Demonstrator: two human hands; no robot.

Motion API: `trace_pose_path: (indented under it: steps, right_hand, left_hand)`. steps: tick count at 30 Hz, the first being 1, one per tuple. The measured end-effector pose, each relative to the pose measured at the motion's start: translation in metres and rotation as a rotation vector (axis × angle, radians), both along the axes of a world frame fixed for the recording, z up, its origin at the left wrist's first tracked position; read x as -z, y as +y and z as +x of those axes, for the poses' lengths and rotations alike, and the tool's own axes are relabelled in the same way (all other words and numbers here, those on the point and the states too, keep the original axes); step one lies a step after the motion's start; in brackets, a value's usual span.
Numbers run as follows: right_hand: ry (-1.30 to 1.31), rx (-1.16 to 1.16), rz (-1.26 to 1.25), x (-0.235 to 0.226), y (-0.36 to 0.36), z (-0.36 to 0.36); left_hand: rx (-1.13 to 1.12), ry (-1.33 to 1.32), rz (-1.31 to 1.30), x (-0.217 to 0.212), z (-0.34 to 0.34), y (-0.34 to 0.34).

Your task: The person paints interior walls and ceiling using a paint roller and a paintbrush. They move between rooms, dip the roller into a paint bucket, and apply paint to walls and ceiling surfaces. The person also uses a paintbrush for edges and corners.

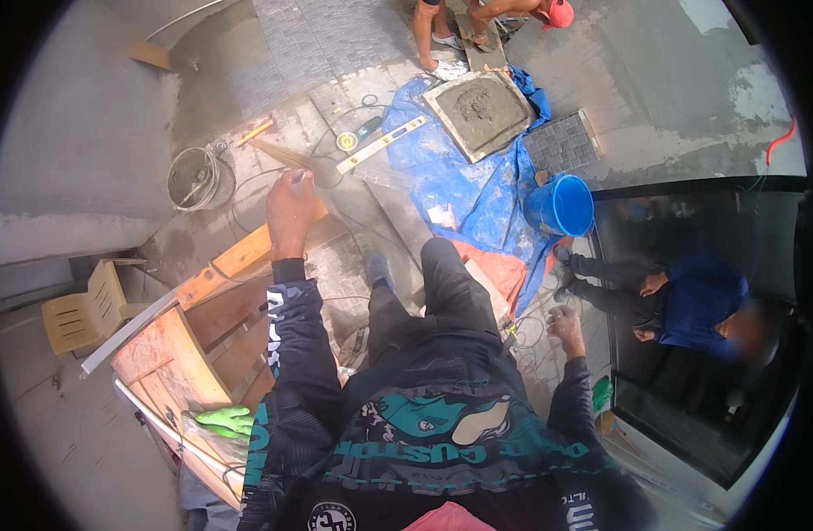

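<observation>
My left hand (290,212) is raised in front of me, its fingers curled closed. A small pale bit shows at the fingertips, too small to name. Beyond that hand, a straw broom (287,156) lies on the floor, and a wooden plank (238,255) passes just below the hand. My right hand (566,330) hangs low at my right side, fingers loosely bent and partly apart, with nothing visible in it. Thin cables (532,334) lie on the floor near it.
A blue tarp (464,195) carries a tray of wet mortar (441,100). Around it are a blue bucket (573,205), a spirit level (381,145) and an angle grinder (368,128). A mortar bucket (192,179) stands left. One person (703,292) is at right, another (486,13) bends ahead.
</observation>
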State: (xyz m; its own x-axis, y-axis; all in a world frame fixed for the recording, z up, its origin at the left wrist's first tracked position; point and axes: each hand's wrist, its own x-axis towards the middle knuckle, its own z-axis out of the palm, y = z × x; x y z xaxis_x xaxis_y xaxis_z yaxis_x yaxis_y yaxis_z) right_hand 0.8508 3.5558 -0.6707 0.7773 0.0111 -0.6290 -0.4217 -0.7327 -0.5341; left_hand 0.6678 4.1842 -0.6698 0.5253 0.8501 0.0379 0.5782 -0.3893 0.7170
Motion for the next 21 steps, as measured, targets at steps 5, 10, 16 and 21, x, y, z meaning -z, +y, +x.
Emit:
trace_pose_path:
  steps: [5, 10, 16, 21]
  right_hand:
    - [-0.042, -0.062, -0.032, -0.045, 0.047, 0.049]
    - [-0.064, -0.17, 0.058, -0.058, 0.116, 0.075]
    - [0.011, -0.296, 0.08, -0.04, 0.153, 0.116]
    - [0.056, -0.266, 0.055, 0.003, 0.147, 0.171]
  left_hand:
    - [-0.057, 0.137, -0.141, -0.006, 0.001, 0.003]
    - [-0.2, 0.13, -0.201, -0.011, 0.004, 0.02]
    - [-0.325, 0.203, -0.154, 0.002, 0.012, 0.043]
    - [-0.385, 0.349, -0.161, 0.011, 0.025, 0.041]
